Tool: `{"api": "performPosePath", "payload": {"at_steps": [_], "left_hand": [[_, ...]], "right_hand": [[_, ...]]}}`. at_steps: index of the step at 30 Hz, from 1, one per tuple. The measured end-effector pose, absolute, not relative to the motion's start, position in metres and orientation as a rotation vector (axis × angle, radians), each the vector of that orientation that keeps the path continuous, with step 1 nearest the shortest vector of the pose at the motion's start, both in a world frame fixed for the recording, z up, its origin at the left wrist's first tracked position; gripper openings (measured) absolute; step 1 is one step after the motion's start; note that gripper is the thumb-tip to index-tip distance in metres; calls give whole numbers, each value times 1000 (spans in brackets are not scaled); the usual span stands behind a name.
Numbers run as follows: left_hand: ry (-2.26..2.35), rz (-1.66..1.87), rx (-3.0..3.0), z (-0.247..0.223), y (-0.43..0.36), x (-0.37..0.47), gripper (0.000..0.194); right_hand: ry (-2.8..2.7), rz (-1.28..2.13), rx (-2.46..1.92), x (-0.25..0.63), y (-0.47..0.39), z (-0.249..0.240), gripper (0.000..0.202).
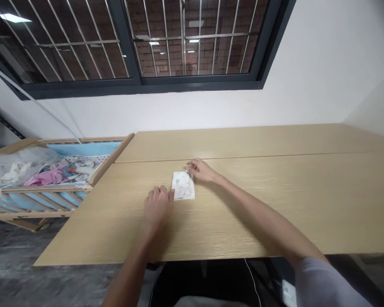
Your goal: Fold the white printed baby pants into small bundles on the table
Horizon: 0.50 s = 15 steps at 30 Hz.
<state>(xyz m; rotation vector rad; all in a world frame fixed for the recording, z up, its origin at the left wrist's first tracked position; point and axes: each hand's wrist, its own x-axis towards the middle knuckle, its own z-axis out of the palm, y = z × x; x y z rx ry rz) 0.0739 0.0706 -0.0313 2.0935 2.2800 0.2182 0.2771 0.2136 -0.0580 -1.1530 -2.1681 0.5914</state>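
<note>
A small, flat white packet (pixel 183 187) with faint printing lies on the wooden table. My right hand (pixel 202 170) reaches over its far right corner, with thumb and forefinger pinched together on that corner. At the packet's near left side, my left hand (pixel 158 205) rests palm down on the tabletop. Its fingers are bent and slightly apart, and the thumb tip lies against the packet's left edge. The packet's contents are hidden.
The light wood table (pixel 275 183) has a seam across its far part and meets a white wall. To the left stands a wooden crib (pixel 110 164) with pink cloth (pixel 48 175) and other fabrics. A barred window (pixel 195 51) is above.
</note>
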Motion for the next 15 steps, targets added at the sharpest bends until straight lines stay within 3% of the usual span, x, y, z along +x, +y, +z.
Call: {"api": "performPosePath", "payload": {"at_steps": [4,10,15], "left_hand": [[2259,158,2043,-41,91,75,51],[2034,176,2093,-38,89,72,38],[1756,300,2091,-5,27,31,31]], "right_hand": [[-2109,742,-1168,266,205,-62,21],[-1902,1053,-1315,249,180,-60,30],[-1975,1185,-1220,226,104,-37,23]]}}
